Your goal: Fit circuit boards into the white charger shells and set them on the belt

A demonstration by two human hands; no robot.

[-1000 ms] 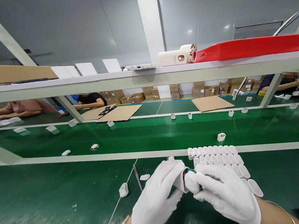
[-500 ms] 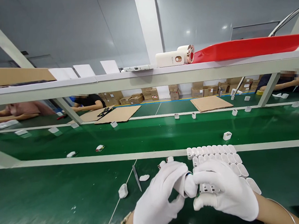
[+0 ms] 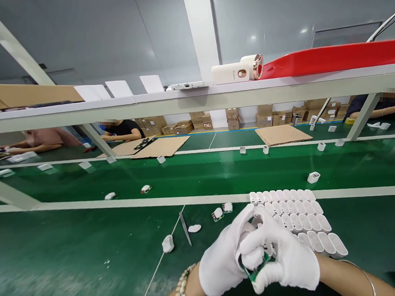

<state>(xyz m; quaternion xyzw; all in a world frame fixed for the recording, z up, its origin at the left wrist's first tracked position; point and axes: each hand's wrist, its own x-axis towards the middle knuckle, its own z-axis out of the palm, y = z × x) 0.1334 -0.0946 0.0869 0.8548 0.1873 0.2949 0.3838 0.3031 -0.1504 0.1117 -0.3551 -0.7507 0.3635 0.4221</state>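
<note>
A green circuit board [image 3: 254, 273] with a rounded white part on it is held between my two white-gloved hands. My left hand [image 3: 227, 251] wraps round its left side, fingers curled. My right hand [image 3: 283, 249] pinches its right edge, with fingers reaching over the top. Part of the board is hidden by the gloves. Just beyond my hands, rows of white oval housings [image 3: 336, 244] stand on the green table. Two more boards with white parts [image 3: 217, 214] lie left of the housings.
Tweezers [image 3: 185, 229], a flat white piece [image 3: 194, 228] and a white lump [image 3: 167, 243] lie to the left. Ahead, a green conveyor [image 3: 216, 173] carries scattered white parts. A shelf beam [image 3: 173, 106] crosses above, holding a red tray [image 3: 337, 58]. People sit beyond.
My hands have turned the held item, so its green board now shows below. My right hand has drawn in closer to my left. The two boards behind are uncovered, and conveyor parts have shifted right.
</note>
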